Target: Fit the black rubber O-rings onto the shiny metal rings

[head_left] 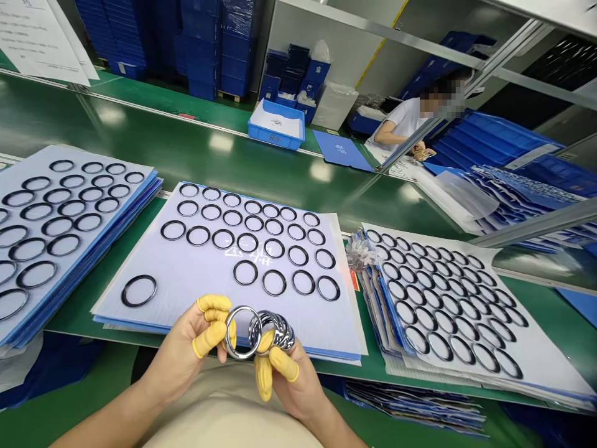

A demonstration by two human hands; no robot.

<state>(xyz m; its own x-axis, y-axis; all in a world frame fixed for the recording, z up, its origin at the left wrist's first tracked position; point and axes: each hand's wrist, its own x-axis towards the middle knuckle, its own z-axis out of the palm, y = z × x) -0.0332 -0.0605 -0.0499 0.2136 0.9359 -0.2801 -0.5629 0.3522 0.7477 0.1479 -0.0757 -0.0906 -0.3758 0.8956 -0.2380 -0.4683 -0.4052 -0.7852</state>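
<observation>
Yellow finger cots cover several fingertips on both of my hands. My left hand (184, 339) pinches the edge of one shiny metal ring (242, 356), held upright in front of me. A bunch of similar rings (282, 333) sits in my right hand (293, 376), with fingers through and around it. The single ring overlaps the bunch's left side. Just beyond my hands lies a white sheet (186, 274) on a blue-edged stack, bearing rows of dark-looking rings. One lone ring (138, 303) rests near its left front corner.
Ring-covered sheets lie on the left stack (109, 221) and right stack (536, 348). Across the green conveyor-like surface (186, 134) stand a blue tray (275, 138) and a flat blue board (342, 149). A co-worker (403, 121) works at the back right, behind metal framing.
</observation>
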